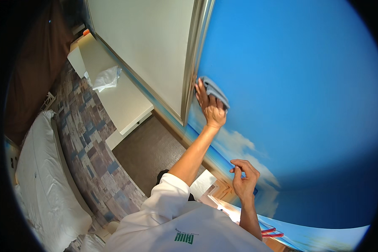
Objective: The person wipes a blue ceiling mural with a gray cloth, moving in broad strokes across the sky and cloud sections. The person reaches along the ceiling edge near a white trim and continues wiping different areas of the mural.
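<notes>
My left hand (213, 110) reaches up and presses a folded grey-blue cloth (215, 90) flat against the blue sky-and-cloud wall mural (290, 92). Beside the cloth runs the metallic frame (190, 67) of a large pale panel (145, 38). The cloth and fingertips are slightly blurred. Lower and to the right, my right hand (245, 179) hovers in front of the mural's clouds, its fingers loosely bent and somewhat apart. I see nothing in it. A small dark-blue patch (255, 191) shows by that wrist; whether it is a separate object I cannot make out.
A pale desk (126, 101) stands along the wall at left, with crumpled white plastic (107, 79) on it. Patchwork-patterned flooring (88, 138) lies beside a bed with white bedding (46, 176). Brown curtain (42, 63) hangs far left. Red bars (273, 233) show at lower right.
</notes>
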The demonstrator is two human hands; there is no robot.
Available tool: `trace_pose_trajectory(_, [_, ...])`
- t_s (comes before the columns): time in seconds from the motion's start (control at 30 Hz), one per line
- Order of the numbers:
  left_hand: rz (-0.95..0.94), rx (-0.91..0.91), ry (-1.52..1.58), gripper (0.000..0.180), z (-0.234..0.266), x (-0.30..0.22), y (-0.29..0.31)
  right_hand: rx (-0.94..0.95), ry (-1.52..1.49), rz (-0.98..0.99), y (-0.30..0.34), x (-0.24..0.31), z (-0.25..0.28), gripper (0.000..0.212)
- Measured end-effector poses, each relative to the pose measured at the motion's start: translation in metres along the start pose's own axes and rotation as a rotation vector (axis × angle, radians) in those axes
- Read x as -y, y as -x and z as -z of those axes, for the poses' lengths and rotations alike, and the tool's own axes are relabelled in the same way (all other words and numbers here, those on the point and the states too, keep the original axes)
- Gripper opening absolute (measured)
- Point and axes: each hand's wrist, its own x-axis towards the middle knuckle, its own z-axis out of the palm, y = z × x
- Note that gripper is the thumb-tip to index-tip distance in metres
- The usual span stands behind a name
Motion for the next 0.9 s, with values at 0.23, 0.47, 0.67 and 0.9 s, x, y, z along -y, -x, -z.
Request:
trace_pose_trajectory(0.23, [0.209, 0.138, -0.186, 0.068, -0.018, 0.111, 0.129, 0.071, 0.088, -0.069, 0.005, -0.015, -0.005, 0.020])
trace_pose_trajectory(0.47, [0.627, 0.187, -0.178, 0.064, -0.024, 0.151, 0.187, 0.081, 0.117, -0.113, 0.016, -0.029, -0.004, 0.019])
trace_pose_trajectory(0.67, [1.281, -0.015, 0.294, 0.068, -0.021, 0.186, 0.208, 0.115, 0.202, -0.100, 0.025, -0.039, -0.002, 0.019])
trace_pose_trajectory(0.9, [1.430, -0.208, 0.509, 0.071, -0.031, 0.123, 0.191, 0.080, 0.254, -0.118, 0.037, -0.048, 0.006, 0.017])
